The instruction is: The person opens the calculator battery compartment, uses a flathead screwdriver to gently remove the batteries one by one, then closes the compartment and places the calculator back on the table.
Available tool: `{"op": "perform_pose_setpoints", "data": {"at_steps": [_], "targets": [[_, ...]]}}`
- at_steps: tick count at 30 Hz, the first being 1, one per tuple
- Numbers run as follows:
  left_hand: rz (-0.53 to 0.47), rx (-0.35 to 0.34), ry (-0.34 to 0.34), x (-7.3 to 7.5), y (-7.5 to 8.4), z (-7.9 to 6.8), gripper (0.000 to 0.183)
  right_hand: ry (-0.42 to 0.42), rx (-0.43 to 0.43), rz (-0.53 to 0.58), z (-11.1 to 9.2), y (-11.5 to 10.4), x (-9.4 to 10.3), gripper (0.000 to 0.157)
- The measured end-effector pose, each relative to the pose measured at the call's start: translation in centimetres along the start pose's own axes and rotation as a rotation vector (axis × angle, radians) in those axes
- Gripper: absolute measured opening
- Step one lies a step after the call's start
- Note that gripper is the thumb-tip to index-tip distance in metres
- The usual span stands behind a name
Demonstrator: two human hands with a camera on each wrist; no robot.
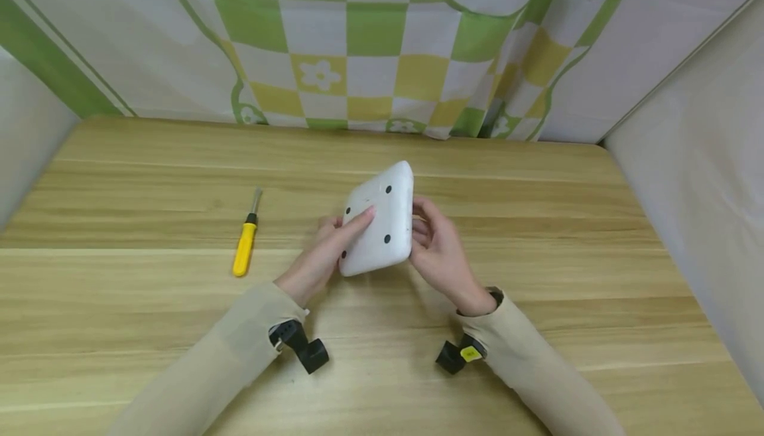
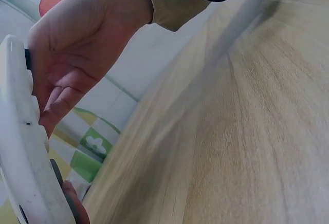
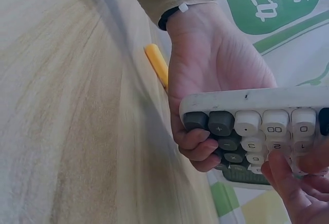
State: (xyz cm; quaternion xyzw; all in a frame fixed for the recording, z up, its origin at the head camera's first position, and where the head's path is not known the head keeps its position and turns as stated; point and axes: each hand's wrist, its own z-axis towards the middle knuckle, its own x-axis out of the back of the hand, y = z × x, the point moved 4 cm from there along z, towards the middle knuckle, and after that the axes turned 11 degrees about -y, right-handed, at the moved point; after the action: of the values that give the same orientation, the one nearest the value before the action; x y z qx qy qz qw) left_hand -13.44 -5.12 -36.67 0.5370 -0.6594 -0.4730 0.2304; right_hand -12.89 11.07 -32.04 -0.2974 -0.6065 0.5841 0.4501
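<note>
Calculator [image 1: 386, 216], round-cornered, scuffed white plastic

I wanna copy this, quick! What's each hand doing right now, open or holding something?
Left hand: closed, holding the white calculator.
Right hand: looks open, touching the calculator's keys, not gripping.

2 grips [image 1: 325, 250] [image 1: 438, 253], 1 calculator [image 1: 382, 223], 4 black dots [image 1: 387, 239], 1 screwdriver [image 1: 247, 235], 1 table [image 1: 567, 243].
</note>
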Motion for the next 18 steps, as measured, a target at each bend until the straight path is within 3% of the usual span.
{"op": "perform_pose_setpoints", "data": {"at_steps": [5, 18], "targets": [[-0.001, -0.012, 0.013, 0.15, 0.05, -0.04, 0.081, 0.024, -0.001, 0.023, -0.11, 0.10, 0.31, 0.036], [0.048, -0.005, 0.075, 0.71, 0.53, -0.42, 0.072, 0.103, -0.112, -0.005, -0.25, 0.29, 0.91, 0.040]]}}
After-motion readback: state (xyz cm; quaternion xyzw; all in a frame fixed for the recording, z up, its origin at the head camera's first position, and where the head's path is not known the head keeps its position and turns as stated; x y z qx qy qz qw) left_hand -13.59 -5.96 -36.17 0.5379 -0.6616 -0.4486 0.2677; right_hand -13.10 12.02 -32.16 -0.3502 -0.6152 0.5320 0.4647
